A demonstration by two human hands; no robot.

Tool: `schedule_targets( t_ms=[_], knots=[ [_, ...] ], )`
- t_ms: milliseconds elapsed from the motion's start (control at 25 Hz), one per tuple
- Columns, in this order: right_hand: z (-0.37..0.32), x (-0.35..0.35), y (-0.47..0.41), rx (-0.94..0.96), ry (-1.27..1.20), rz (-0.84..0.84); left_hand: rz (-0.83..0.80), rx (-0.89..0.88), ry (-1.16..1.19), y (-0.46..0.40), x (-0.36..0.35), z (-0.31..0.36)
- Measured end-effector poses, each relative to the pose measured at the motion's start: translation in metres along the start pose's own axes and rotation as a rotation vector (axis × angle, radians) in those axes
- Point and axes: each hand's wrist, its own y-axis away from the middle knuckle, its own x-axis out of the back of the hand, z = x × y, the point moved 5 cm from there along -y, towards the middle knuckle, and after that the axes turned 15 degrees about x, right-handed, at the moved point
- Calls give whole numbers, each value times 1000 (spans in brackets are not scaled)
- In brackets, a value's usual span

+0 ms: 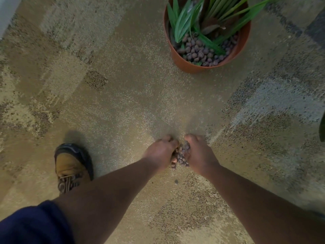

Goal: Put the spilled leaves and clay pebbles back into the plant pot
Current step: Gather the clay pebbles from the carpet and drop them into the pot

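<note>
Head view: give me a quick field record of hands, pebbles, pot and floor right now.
left hand: cupped, fingers curled round the clay pebbles
right hand: cupped against the same heap from the other side
loose pebble: one lies apart on the carpet, nearer the person than the hands
plant pot: upright, away from the hands, already holding pebbles and green leaves
shoe: left of the hands
spilled leaves on the floor: none visible
</note>
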Motion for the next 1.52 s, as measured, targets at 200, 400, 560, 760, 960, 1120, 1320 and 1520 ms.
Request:
schedule_targets(
  t_ms=[200, 400, 560, 760, 960, 1120, 1320, 1520],
  knots=[
    [-3, 0, 1, 91, 62, -54, -20, -1, 41, 2, -1, 1],
    [4, -2, 4, 121, 106, -44, -26, -5, 67, 8, 1, -1],
    [3, -8, 10, 124, 164, -32, 35, -27, 38, 11, 6, 1],
    [10, -15, 12, 123, 167, -57, 70, -9, 15, 7, 7, 4],
    [10, 9, 13, 38, -82, 162, 96, 32, 189, 4, 31, 7],
    [-25, 75, 5, 95, -299, 440, 303, -89, 421, 6, 107, 41],
    [-66, 184, -21, 295, -282, 801, 737, -273, 487, -14, 232, 79],
    [-69, 211, -58, 268, -185, 825, 660, -286, 324, -51, 254, 88]
  ],
)
